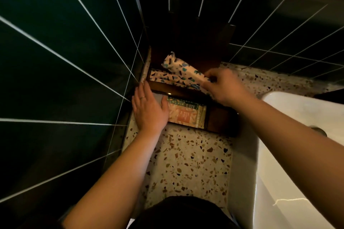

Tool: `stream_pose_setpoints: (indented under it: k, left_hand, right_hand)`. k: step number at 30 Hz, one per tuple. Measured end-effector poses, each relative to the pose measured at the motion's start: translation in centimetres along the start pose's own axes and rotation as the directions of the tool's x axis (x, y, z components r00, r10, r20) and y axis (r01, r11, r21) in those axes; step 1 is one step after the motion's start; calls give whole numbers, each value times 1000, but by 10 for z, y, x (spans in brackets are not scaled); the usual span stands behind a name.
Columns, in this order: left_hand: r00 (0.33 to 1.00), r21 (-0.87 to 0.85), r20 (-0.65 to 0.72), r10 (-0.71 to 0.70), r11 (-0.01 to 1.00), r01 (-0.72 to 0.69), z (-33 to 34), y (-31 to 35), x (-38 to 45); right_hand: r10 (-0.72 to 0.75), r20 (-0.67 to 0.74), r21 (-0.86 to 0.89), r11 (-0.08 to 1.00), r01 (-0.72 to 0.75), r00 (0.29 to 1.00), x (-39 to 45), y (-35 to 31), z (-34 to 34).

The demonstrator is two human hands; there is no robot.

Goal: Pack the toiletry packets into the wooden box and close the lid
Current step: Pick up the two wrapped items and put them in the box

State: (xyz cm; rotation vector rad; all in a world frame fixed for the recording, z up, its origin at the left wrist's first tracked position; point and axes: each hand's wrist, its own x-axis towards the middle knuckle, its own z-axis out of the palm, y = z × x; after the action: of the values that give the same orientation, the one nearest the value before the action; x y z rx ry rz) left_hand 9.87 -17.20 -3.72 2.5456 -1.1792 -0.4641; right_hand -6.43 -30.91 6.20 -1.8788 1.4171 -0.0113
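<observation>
Terrazzo counter (188, 163) nearest; wooden box (219, 119) open upon it, left hand (149, 110) flat, fingers spread, on orange packet (183, 115) inside; beyond, right hand (226, 87) pinching speckled packet (178, 67) under raised lid (188, 42).

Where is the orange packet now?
The orange packet lies flat in the near compartment of the wooden box, beside the left hand, at centre of the head view.

Bare forearms, a thin ring (142, 97) on the left hand (149, 109), dark clothing (186, 214).
</observation>
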Motion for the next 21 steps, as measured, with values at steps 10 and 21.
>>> stream_pose_setpoints:
  k: [10, 21]
  left_hand:
    - [1000, 162, -20, 1, 987, 3, 14, -3, -5]
    - [999, 159, -37, -13, 987, 19, 17, -2, -4]
  right_hand:
    - [-57, 189, -315, 942, 115, 980, 53, -11, 33]
    - [-204, 128, -514, 823, 241, 971, 65, -13, 76]
